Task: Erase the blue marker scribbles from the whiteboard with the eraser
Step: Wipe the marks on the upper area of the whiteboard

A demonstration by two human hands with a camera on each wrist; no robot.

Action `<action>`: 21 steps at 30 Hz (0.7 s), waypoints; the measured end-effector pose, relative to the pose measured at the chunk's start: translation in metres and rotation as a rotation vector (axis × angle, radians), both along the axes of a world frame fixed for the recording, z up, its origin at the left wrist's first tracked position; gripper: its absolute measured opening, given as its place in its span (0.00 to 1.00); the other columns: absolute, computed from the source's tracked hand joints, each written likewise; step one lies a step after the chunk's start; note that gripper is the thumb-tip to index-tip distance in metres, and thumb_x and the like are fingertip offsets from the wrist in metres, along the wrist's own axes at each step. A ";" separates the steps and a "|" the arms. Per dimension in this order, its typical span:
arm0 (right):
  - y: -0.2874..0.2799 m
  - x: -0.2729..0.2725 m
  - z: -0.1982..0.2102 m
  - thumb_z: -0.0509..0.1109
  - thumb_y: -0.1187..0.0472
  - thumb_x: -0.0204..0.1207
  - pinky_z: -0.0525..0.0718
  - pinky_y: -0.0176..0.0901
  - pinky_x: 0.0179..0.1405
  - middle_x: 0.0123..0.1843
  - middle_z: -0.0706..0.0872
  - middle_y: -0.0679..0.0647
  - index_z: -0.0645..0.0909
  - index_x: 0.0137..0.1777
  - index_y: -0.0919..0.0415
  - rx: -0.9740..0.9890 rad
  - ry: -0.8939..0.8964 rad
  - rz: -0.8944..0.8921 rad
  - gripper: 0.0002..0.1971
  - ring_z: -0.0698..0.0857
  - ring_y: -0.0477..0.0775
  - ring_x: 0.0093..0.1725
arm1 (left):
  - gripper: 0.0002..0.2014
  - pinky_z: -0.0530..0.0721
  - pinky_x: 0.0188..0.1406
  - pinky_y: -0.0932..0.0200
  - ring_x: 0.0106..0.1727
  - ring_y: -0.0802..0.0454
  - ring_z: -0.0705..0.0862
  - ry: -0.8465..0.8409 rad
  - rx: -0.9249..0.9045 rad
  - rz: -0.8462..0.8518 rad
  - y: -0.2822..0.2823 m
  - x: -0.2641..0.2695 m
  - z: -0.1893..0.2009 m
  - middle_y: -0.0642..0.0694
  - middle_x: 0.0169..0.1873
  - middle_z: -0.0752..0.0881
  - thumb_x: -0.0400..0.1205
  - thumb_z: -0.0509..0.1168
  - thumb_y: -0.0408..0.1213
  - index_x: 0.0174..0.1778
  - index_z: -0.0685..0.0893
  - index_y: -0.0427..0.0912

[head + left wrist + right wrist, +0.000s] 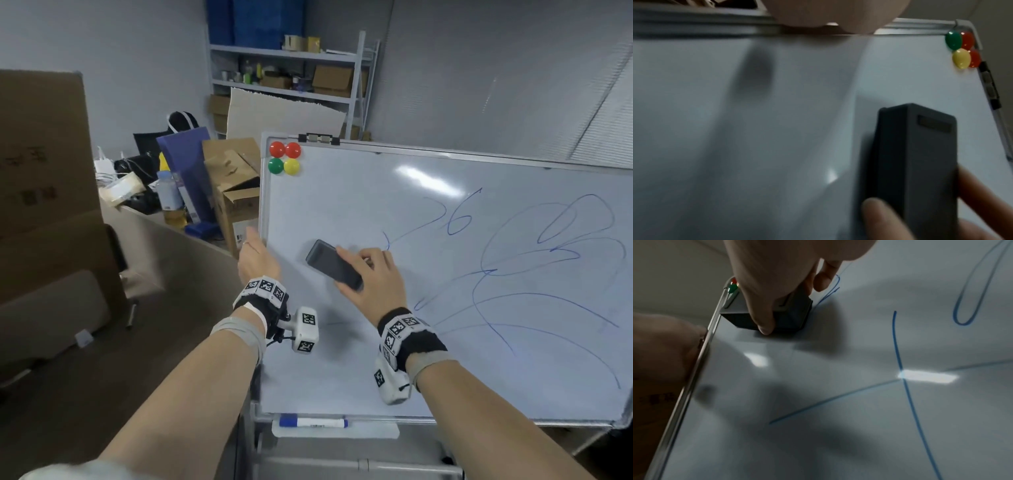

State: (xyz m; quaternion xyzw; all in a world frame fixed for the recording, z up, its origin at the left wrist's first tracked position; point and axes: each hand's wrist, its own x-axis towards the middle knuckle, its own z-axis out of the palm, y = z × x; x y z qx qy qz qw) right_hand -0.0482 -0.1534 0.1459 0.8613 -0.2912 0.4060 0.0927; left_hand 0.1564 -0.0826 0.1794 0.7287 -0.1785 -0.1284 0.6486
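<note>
glossy smooth whiteboard (376, 205) in a shiny metal frame (684, 391); matt dark plastic eraser (334, 264); 4 glossy plastic magnets (285, 158).

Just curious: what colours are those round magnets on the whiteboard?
Two red, one green, one yellow magnets, clearest in the head view.

Almost nothing legible

The blue marker scribbles (459, 219) on the whiteboard (342, 192) include a loop shaped like a "6". Dark printed characters on the large cardboard box (41, 164) and a barcode label on the open cardboard box (239, 236) are too blurred to read.
</note>
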 end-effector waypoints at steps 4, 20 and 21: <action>-0.005 -0.002 0.019 0.80 0.51 0.71 0.84 0.51 0.48 0.56 0.79 0.54 0.79 0.76 0.46 -0.049 -0.132 -0.089 0.31 0.76 0.58 0.51 | 0.35 0.77 0.68 0.46 0.65 0.34 0.83 0.051 -0.003 0.058 0.010 -0.008 -0.025 0.35 0.62 0.87 0.89 0.42 0.59 0.63 0.86 0.36; 0.019 -0.023 -0.047 0.77 0.48 0.71 0.73 0.52 0.54 0.58 0.79 0.52 0.75 0.77 0.40 0.020 0.115 0.027 0.32 0.73 0.59 0.54 | 0.23 0.74 0.71 0.45 0.64 0.37 0.81 0.015 0.382 -0.098 0.073 -0.031 -0.132 0.39 0.59 0.86 0.85 0.52 0.60 0.62 0.82 0.50; 0.011 -0.025 -0.034 0.76 0.49 0.72 0.73 0.53 0.55 0.60 0.79 0.52 0.74 0.78 0.39 0.026 0.050 -0.007 0.32 0.74 0.59 0.55 | 0.25 0.72 0.73 0.43 0.67 0.35 0.80 -0.002 0.462 -0.097 0.079 -0.030 -0.142 0.37 0.62 0.86 0.85 0.50 0.61 0.65 0.82 0.51</action>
